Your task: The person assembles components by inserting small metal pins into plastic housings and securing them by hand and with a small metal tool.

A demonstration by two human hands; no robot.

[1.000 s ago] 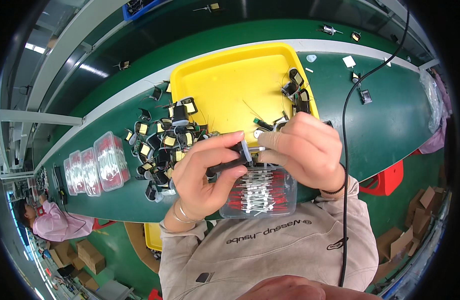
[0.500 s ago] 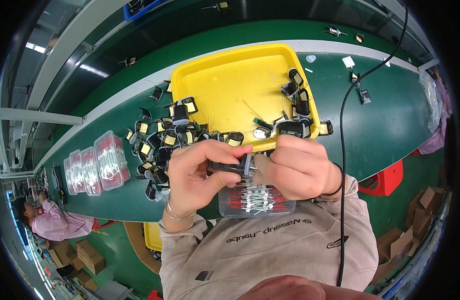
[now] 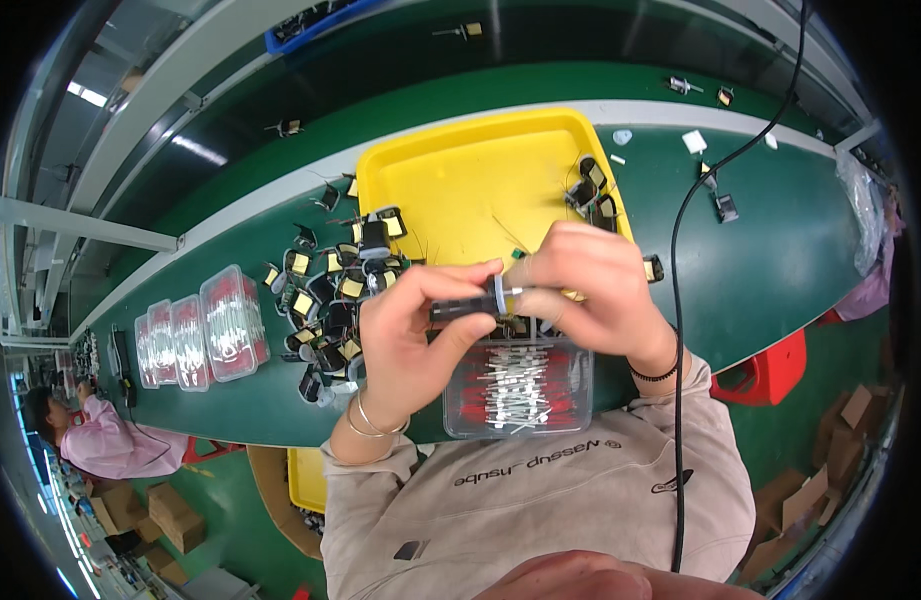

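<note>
My left hand (image 3: 405, 330) is closed around a small black plastic housing (image 3: 462, 306) with a grey rim, held sideways between thumb and fingers. Out of the rim toward the right pokes a short white-and-silver piece (image 3: 515, 291). My right hand (image 3: 595, 290) is bent over that piece, thumb and index finger pinching at its end. Below both hands is a clear plastic box (image 3: 460, 428) of red and white wired parts. A yellow tray (image 3: 460, 180) lies just beyond them, with several black housings (image 3: 592, 185) along its right side.
Many loose black units with yellow pads (image 3: 325, 300) crowd the bench left of the tray. Farther left stand several clear boxes (image 3: 230, 320) of wired parts. A black cable (image 3: 677, 300) hangs down at the right. A person in pink (image 3: 120, 435) sits far left.
My right hand has risen and its fingers have uncurled somewhat, baring the white-and-silver piece. The left hand with the housing has shifted slightly right. The whole view has tilted a little.
</note>
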